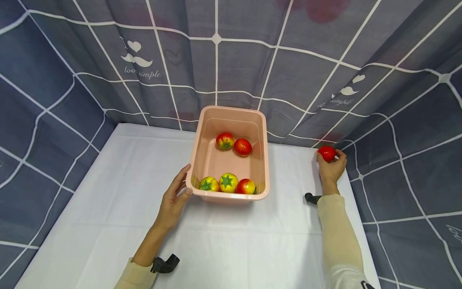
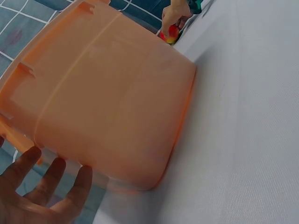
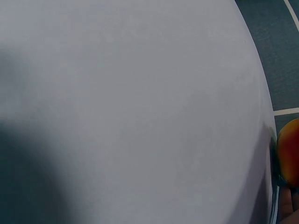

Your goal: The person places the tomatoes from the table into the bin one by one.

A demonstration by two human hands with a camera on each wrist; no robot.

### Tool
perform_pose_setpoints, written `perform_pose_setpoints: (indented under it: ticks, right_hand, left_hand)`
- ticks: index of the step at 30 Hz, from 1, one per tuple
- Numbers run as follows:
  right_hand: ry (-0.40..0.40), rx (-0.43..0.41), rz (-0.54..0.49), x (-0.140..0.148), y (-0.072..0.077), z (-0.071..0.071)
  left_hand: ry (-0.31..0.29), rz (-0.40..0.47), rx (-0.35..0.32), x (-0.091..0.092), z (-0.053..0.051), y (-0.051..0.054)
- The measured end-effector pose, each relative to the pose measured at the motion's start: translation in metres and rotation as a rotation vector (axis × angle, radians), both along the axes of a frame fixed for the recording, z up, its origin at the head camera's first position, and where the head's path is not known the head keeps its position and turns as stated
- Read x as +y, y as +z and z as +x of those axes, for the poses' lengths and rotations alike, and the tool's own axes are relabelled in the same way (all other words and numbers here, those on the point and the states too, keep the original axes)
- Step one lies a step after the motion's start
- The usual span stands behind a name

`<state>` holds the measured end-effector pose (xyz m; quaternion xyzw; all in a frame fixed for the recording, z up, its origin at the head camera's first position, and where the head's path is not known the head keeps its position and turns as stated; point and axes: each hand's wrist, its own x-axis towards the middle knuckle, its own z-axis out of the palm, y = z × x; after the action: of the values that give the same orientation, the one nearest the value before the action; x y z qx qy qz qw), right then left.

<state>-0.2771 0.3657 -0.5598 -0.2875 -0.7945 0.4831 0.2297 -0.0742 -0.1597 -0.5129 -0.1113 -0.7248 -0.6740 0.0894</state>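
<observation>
My right hand [image 1: 331, 168] holds a red tomato [image 1: 327, 153] between thumb and fingers near the table's far right corner. The right wrist view shows part of that tomato [image 3: 290, 151], red and yellow, at its right edge. My left hand [image 1: 172, 202] touches the near left corner of a pink plastic bin [image 1: 266, 160], its fingers fairly straight along the side. In the left wrist view, these fingertips [image 2: 84, 175] meet the bin's outer wall [image 2: 112, 102]. Inside the bin, two reddish tomatoes [image 1: 243, 147] lie at the far end and three yellow-red tomatoes [image 1: 228, 182] along the near wall.
A white cloth [image 1: 231, 249] covers the table. Grey checked curtains [image 1: 238, 68] hang behind it and at both sides, close to the table edges. Each wrist carries a black camera mount, such as the left one [image 1: 166, 263].
</observation>
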Motion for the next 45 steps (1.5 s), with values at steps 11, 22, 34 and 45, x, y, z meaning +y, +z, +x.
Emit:
perform_pose_setpoints:
  ticks: [11, 22, 34, 45]
  right_hand:
    - [0.051, 0.101, 0.017, -0.017, 0.005, 0.019]
    - [0.189, 0.281, 0.127, -0.030, 0.008, 0.043]
    - [0.272, 0.427, 0.128, -0.067, 0.031, 0.072]
    - [0.456, 0.526, 0.023, -0.123, 0.089, 0.104]
  left_hand:
    - [0.003, -0.035, -0.021, -0.002, 0.000, 0.005]
    - [0.018, -0.026, -0.020, 0.000, -0.001, 0.002]
    - [0.001, -0.003, -0.011, 0.001, -0.001, 0.000]
    - [-0.006, -0.006, -0.024, 0.000, 0.001, 0.004]
